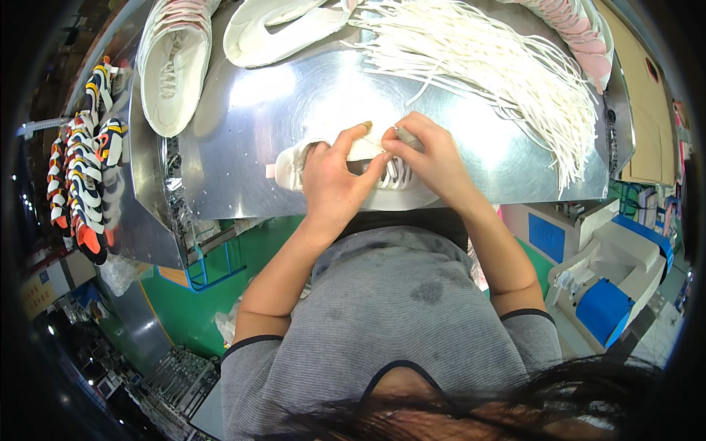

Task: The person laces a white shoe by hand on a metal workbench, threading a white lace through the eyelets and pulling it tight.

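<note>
A white shoe upper (403, 192) lies on the shiny metal table close to my body, with laces crossing its front opening. My left hand (332, 176) grips the upper near its heel end, fingers reaching over the edge and thumb pointing toward the laces. Pinched in my right hand (430, 151), just above the lace holes, is a small grey piece (407, 137); its kind is not clear. The fingertips of both hands nearly meet over the upper. The far side of the upper is partly covered by my hands.
White shoelaces (507, 81) lie in a large bundle at the far right. White uppers (279, 37) and a nested stack of pink-white ones (577, 33) line the far edge; a laced upper (173, 81) sits far left. Colourful shoe parts (84, 176) stand beyond the table's left edge.
</note>
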{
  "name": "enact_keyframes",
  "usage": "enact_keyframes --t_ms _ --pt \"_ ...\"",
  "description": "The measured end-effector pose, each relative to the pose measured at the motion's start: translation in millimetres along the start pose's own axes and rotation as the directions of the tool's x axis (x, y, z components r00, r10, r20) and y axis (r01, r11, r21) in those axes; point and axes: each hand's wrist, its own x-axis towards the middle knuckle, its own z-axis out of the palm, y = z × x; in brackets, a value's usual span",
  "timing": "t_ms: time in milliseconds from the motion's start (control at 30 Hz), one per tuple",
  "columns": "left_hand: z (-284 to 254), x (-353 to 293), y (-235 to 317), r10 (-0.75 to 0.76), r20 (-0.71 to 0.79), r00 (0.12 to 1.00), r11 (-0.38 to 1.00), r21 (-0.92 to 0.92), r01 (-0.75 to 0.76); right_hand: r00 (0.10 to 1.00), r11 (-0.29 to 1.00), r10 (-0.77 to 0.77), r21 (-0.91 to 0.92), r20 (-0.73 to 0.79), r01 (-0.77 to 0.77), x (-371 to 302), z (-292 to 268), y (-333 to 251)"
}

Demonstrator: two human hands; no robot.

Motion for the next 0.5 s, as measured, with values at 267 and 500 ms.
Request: enact_keyframes --t_ms 267,500 --pt "2 -1 3 0.067 -0.052 0.996 0.997 0.034 -0.065 0.994 0.989 0.109 -0.1 0.024 -0.106 -34 -19 -16" --pt "4 -7 4 0.092 -0.036 0.995 0.996 0.028 -0.091 0.989 0.833 -0.13 -0.534 0.068 0.146 -23 6 -14"
